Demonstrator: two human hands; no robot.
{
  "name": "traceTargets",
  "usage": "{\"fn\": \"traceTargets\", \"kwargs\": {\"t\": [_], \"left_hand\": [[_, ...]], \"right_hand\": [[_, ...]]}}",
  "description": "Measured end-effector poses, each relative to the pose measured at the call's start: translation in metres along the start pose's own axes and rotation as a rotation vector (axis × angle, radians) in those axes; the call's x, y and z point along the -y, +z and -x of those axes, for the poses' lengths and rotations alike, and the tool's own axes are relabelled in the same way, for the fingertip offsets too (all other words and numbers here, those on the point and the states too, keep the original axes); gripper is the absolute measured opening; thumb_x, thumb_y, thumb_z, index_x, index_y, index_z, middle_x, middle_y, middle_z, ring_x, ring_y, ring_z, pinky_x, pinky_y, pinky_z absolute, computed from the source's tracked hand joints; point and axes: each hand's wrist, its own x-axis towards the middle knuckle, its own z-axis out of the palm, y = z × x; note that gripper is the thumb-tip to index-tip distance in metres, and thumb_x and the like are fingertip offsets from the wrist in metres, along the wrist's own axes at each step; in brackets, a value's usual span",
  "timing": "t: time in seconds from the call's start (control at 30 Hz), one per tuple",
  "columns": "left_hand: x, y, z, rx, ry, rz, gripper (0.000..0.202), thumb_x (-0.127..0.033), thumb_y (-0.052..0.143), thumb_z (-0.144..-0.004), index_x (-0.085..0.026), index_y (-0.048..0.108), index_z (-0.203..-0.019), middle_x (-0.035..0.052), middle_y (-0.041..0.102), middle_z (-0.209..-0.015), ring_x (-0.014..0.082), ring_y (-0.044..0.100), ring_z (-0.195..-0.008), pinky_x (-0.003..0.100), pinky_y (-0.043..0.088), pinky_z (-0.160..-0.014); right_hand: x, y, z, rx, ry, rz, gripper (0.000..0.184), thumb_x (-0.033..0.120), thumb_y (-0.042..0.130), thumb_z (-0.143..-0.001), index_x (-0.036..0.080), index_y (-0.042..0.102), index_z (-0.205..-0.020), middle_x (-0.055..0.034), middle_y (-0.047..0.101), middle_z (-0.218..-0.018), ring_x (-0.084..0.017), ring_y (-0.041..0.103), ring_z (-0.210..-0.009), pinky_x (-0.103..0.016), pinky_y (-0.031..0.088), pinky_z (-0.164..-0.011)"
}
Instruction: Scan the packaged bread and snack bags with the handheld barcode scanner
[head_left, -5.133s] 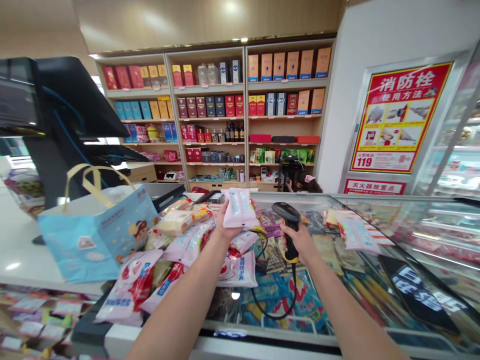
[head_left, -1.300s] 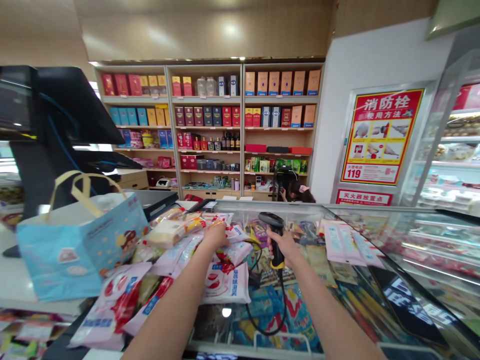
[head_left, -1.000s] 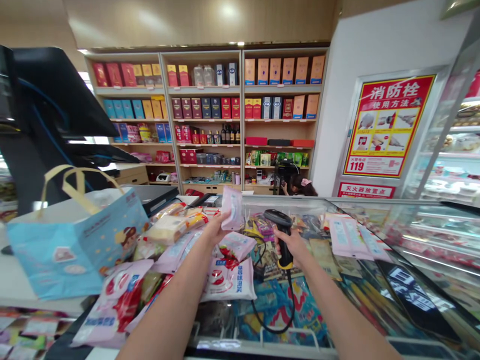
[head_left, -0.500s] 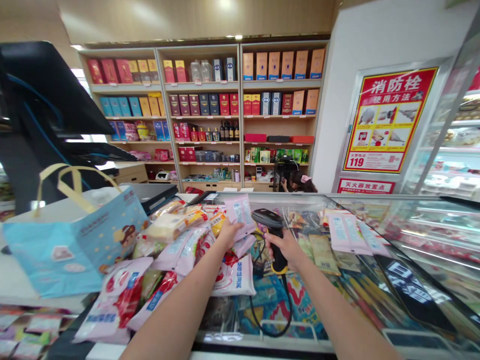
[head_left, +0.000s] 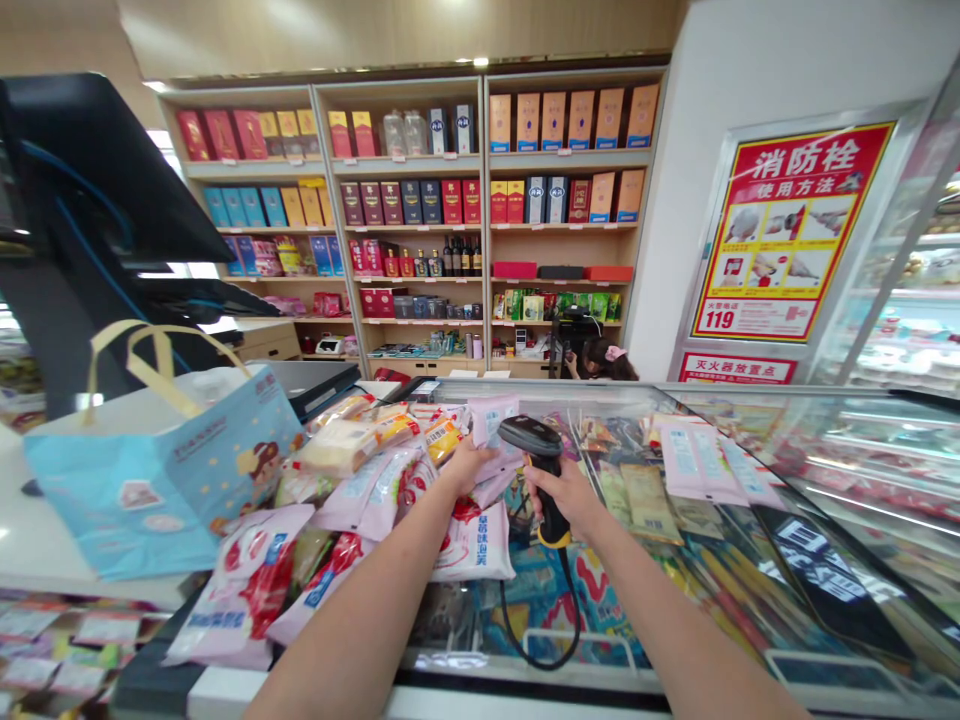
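Note:
My right hand [head_left: 561, 495] grips the handle of a black barcode scanner [head_left: 531, 436], its head tilted toward my left hand. A black cable hangs from the handle in a loop over the glass. My left hand [head_left: 466, 468] is closed on a pale pink snack packet [head_left: 495, 420], held upright just left of the scanner head. Below and left of that hand lies a heap of pink and white snack packets [head_left: 472, 545], with cream-coloured bread packets [head_left: 337, 448] farther back. Two similar pink packets [head_left: 697, 460] rest on the glass to the right.
A light blue shopping bag [head_left: 165, 460] stands at left, by a black monitor [head_left: 105, 180]. Under the glass top lie several frozen packages [head_left: 645, 505]. A black sign [head_left: 825, 575] lies at right. Behind the shelves' foot, a person's head [head_left: 600, 358] shows.
The pink packet in my left hand has tilted and come closer to the scanner head. The whole view has shifted slightly; my right hand still holds the scanner.

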Motion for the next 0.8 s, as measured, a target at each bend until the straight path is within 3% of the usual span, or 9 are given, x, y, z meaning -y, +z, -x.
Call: {"fn": "traceTargets", "kwargs": {"t": [0.6,0.7,0.8], "left_hand": [[0.002,-0.003,-0.005,-0.046,-0.038,-0.038,0.046,-0.011,0.071,-0.053,-0.015,0.066,-0.099,0.0041,0.073,-0.079,0.0197,0.068,-0.071,0.033,0.056,-0.072],[-0.002,0.003,-0.009,-0.072,-0.039,0.010,0.050,-0.009,0.069,-0.053,-0.017,0.065,-0.103,0.0049,0.074,-0.086,0.0212,0.069,-0.075,0.032,0.057,-0.071],[-0.008,0.021,-0.016,-0.041,-0.098,0.060,0.048,-0.011,0.069,-0.055,-0.017,0.064,-0.102,0.0063,0.074,-0.091,0.0230,0.070,-0.078,0.034,0.057,-0.070]], "right_hand": [[0.005,-0.002,-0.002,-0.029,0.039,-0.011,0.038,0.046,0.076,-0.061,0.019,0.054,-0.075,0.0072,0.052,-0.047,-0.008,0.045,-0.035,-0.021,0.041,-0.036],[0.011,-0.010,-0.005,-0.088,0.034,-0.042,0.039,0.045,0.078,-0.057,0.020,0.051,-0.071,0.0072,0.051,-0.046,-0.008,0.045,-0.036,-0.021,0.040,-0.035],[0.019,-0.029,-0.005,-0.152,0.025,-0.049,0.038,0.045,0.077,-0.057,0.020,0.051,-0.068,0.0067,0.052,-0.047,-0.008,0.046,-0.036,-0.021,0.040,-0.035]]}}
